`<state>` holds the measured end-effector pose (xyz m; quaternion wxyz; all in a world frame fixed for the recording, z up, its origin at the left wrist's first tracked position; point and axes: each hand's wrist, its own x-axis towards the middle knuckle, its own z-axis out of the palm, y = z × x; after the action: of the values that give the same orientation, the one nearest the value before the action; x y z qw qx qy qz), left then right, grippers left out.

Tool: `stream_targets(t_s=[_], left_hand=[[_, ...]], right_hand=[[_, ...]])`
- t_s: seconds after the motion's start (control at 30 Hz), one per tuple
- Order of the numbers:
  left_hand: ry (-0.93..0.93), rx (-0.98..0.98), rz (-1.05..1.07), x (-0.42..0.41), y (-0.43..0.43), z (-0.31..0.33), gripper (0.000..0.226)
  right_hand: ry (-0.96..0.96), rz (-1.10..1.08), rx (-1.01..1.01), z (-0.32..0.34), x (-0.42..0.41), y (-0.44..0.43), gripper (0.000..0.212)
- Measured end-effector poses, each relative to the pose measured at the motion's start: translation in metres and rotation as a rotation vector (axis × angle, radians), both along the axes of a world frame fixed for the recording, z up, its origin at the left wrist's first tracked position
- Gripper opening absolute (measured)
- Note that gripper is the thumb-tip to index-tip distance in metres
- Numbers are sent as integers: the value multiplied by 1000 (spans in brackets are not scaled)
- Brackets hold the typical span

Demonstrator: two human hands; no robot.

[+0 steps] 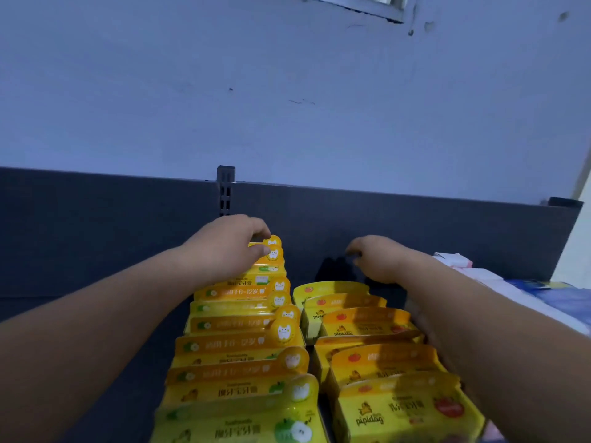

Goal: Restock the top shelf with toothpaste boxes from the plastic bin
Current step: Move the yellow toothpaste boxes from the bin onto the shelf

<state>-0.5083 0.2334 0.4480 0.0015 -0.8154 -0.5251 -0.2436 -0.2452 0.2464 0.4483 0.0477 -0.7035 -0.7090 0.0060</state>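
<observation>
Head view: at frame centre, the rearmost yellow cardboard toothpaste box on the dark grey shelf is pinched by the left hand, the right hand is held loosely curled and empty, and the leaning left row could be toppled by a nudge.

On the left boxes, the row running toward me from under my left fingers, an orange band reads "6-12" among Chinese characters. It is clearest on the box a little nearer me than those fingertips, and a small word on the nearest box looks like "Toothpaste". On the right boxes, the row nearer me than my right fingers, the brand "pipidog" stands upside down, plainest on the nearest box; the other Chinese print is too blurred to read.
</observation>
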Motion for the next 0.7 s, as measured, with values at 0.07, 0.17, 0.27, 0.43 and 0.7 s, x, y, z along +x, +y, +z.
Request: stream_targets(t_s=[0.07,0.17,0.27,0.43,0.7], left_hand=[[25,3,-5,1,-4,3,37],[69,15,-27,3,-10,4,48],[112,61,-55,6,-15,2,59],[201,161,-115,11,-23,-2,68],[274,275,-193,29,-59,7,74]], right_hand=[[31,-1,63,1,-5,-11,36],[13,6,144,1,-15,-30,41],[-17,2,214,-1,-27,-53,50],[-133,-28,361,-8,-37,-92,56],[-242,-123,469,-9,-24,-151,59]])
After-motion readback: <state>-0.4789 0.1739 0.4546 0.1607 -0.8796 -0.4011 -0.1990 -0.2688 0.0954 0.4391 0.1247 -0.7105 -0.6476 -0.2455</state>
